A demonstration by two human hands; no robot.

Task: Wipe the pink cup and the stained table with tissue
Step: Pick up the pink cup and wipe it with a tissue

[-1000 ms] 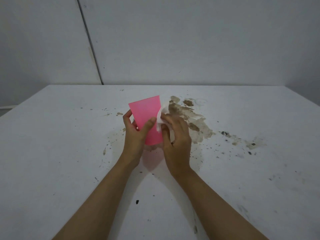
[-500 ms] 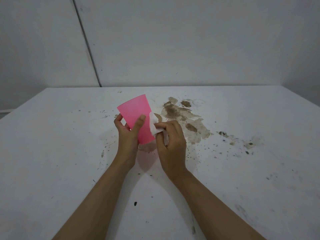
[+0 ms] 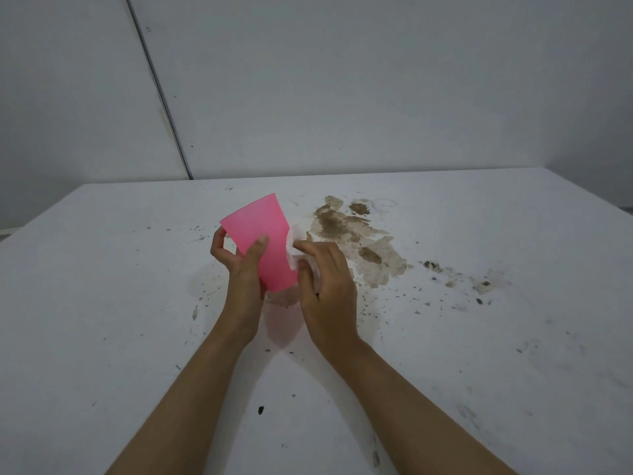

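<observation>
1. Roughly, we judge the cup half of the job under way and the table half not begun
2. Far left: table [image 3: 102,303] is white with fine dark flecks scattered over it; we see no wiped track there
3. Left hand [image 3: 239,269] grips the pink cup [image 3: 260,241], thumb laid across the near wall and fingers curled round the far side. The cup is tilted, rim up and leaning left, base toward us. It looks lifted just off the table, though we cannot be sure
4. Tissue [image 3: 294,246] is white and crumpled, pressed against the cup's right wall. We see no marks on the pink wall facing us; the inside is hidden
5. Right hand [image 3: 325,286] pinches the tissue, fingers curled round the wad, with more of it bunched in the palm
6. Just right of the hands: brown stain [image 3: 356,241], broad and patchy, apart from the tissue and unwiped
7. Further right: trail of dark crumbs [image 3: 479,284], also untouched
8. Left to do, in our judgement: finish the cup's wall, set the cup down clear of the mess, then work the tissue across the stain, crumbs and flecks
</observation>
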